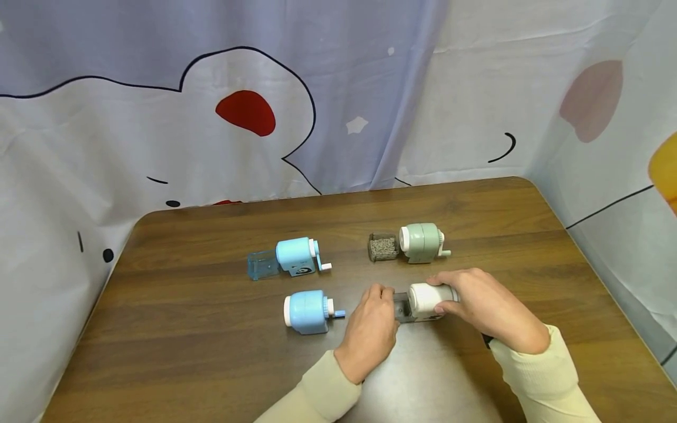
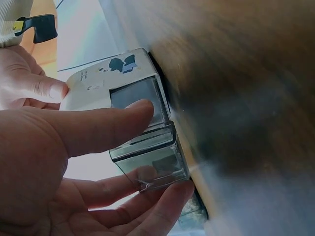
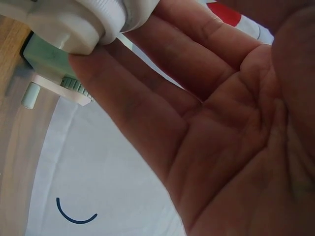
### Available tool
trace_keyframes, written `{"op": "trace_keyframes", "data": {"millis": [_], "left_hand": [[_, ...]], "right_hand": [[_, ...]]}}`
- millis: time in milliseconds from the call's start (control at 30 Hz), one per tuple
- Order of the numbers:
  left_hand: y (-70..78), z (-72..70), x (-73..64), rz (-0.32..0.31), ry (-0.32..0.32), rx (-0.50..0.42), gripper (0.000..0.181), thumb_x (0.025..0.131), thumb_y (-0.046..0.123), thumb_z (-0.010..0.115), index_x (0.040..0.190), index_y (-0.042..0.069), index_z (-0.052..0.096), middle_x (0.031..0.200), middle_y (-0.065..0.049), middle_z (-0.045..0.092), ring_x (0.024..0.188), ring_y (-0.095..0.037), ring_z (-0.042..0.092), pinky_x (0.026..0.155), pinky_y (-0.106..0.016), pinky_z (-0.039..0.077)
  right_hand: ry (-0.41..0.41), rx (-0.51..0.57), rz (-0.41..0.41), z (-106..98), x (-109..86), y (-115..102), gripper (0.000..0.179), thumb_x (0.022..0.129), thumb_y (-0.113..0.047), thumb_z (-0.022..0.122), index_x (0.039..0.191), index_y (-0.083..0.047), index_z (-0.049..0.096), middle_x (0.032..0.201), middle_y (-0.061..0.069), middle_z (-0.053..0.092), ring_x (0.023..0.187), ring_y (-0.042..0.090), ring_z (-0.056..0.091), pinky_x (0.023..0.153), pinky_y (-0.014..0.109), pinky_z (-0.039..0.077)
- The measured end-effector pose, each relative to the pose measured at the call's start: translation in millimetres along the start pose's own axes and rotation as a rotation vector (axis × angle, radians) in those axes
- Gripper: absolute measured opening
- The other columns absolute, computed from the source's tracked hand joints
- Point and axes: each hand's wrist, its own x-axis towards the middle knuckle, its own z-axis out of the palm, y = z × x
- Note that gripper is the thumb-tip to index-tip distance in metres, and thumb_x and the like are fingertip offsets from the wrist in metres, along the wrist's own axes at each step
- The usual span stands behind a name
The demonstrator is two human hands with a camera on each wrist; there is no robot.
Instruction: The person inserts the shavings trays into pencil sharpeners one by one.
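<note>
A white hand-crank pencil sharpener point(image 1: 423, 298) stands at the front right of the group on the table, its smoky clear shavings drawer point(image 1: 403, 309) sticking out on the left side. My left hand point(image 1: 372, 326) holds this drawer between thumb and fingers; the left wrist view shows the thumb across its side and fingertips at its outer end point(image 2: 167, 172). From the right, my right hand point(image 1: 476, 299) grips the sharpener's body, thumb in front and fingers behind. Dark printed figures point(image 2: 122, 64) mark the white side. In the right wrist view most of the sharpener is cut off.
Behind is a green sharpener point(image 1: 422, 242), its drawer point(image 1: 383, 248) full of shavings beside it. To the left, a light-blue panda sharpener point(image 1: 296, 254) has a clear blue drawer point(image 1: 262, 265) at its side. Another blue sharpener point(image 1: 308, 311) stands left of my left hand. A curtain point(image 1: 338, 106) hangs behind the table.
</note>
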Motion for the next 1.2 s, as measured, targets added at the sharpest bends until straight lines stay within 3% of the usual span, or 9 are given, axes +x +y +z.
{"op": "trace_keyframes", "data": {"millis": [300,500,1200], "left_hand": [[0.4,1.5,2.5,0.009,0.006,0.017,0.049,0.076,0.012,0.087,0.116,-0.005,0.064,0.102,-0.012,0.061,0.092,-0.024,0.059,0.080,-0.032,0.054],[-0.7,1.6,3.1,0.025,0.007,0.012,0.037,0.079,0.001,0.078,0.113,-0.004,0.065,0.102,-0.012,0.062,0.090,-0.024,0.060,0.077,-0.032,0.055],[1.6,1.5,6.2,0.021,-0.053,-0.045,0.054,0.075,0.009,0.088,0.120,-0.006,0.064,0.108,-0.013,0.064,0.098,-0.024,0.063,0.086,-0.031,0.055]], "right_hand": [[-0.011,-0.015,0.005,-0.3,0.9,-1.9,0.037,0.077,-0.016,0.087,0.111,-0.008,0.074,0.100,0.001,0.074,0.083,0.014,0.066,0.073,0.040,0.054],[-0.011,-0.013,0.002,0.6,1.3,-2.3,0.037,0.077,-0.018,0.087,0.111,-0.008,0.074,0.101,0.002,0.074,0.084,0.016,0.066,0.074,0.041,0.054],[0.008,0.004,-0.013,1.3,1.1,-1.9,0.036,0.076,-0.017,0.087,0.109,-0.009,0.075,0.100,0.001,0.074,0.084,0.016,0.067,0.074,0.041,0.055]]}}
